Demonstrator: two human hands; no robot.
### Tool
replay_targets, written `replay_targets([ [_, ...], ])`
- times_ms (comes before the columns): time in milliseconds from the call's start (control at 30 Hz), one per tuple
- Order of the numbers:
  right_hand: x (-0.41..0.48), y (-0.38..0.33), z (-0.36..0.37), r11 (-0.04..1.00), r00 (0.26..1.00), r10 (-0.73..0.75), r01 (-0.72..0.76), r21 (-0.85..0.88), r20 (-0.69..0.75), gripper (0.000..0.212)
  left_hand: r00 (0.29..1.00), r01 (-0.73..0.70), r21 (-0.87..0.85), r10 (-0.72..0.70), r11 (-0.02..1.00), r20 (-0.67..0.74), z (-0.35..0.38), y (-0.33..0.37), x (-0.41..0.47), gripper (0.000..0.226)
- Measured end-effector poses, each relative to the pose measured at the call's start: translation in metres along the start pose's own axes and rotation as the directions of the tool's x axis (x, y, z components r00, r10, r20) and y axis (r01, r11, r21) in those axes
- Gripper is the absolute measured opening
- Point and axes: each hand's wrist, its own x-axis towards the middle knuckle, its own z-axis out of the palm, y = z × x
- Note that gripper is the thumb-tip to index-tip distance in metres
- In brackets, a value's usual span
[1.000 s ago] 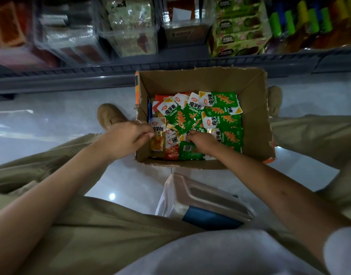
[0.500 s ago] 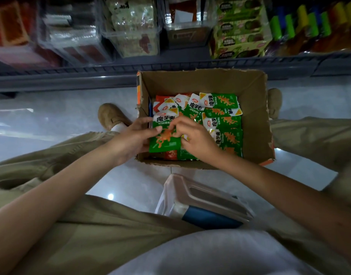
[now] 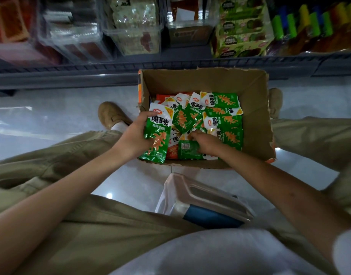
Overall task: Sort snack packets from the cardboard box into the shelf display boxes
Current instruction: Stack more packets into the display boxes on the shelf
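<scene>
Our left hand (image 3: 134,135) was clamped on a green packet (image 3: 157,135), thumb across its glossy face, holding it over the near-left corner of the cardboard box (image 3: 256,120). Our right hand (image 3: 207,142) was down in the box, fingers curled at the top edge of a face-down packet (image 3: 187,149). Whether it truly had a grip, we could not tell. The hands were close, not touching. The loose packets (image 3: 222,118) lay heaped: flat, shiny sachets with crimped seams, mostly green, a few orange. We judged them light, limp and slick, best pinched at a sealed edge rather than squeezed. The box was rough brown card with torn rims. The display boxes (image 3: 135,26) on the shelf beyond looked like clear, rigid plastic.
</scene>
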Motion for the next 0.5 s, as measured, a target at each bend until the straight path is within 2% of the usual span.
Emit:
replay_targets([
  [67, 0.004, -0.003, 0.004, 1.000, 0.998, 0.021, -0.022, -0.019, -0.051, 0.053, 1.000, -0.023, 0.034, 0.023, 0.999, -0.002, -0.001, -0.002, 0.001, 0.067],
  [200, 0.003, -0.010, -0.006, 0.987, 0.999, 0.026, -0.021, -0.157, 0.029, 0.038, 1.000, -0.014, 0.076, 0.015, 0.997, -0.018, -0.002, -0.003, 0.001, 0.063],
  [233, -0.001, -0.011, -0.011, 0.990, 1.000, 0.016, -0.016, -0.140, -0.001, 0.029, 1.000, -0.008, 0.078, 0.010, 0.997, -0.017, -0.002, -0.004, 0.002, 0.063],
  [300, -0.012, -0.014, -0.022, 1.000, 0.986, -0.014, 0.010, -0.026, -0.164, 0.015, 1.000, 0.001, 0.086, 0.000, 0.996, -0.011, -0.002, -0.005, 0.003, 0.062],
  [400, -0.033, -0.026, -0.042, 0.985, 0.877, -0.073, 0.139, 0.104, -0.475, 0.005, 0.999, 0.007, 0.119, -0.003, 0.993, -0.033, 0.000, -0.003, 0.005, 0.061],
  [500, -0.053, -0.049, -0.072, 0.941, 0.699, -0.125, 0.308, 0.139, -0.704, 0.016, 0.998, 0.039, 0.005, -0.039, 0.999, -0.041, 0.002, 0.008, 0.010, 0.056],
])
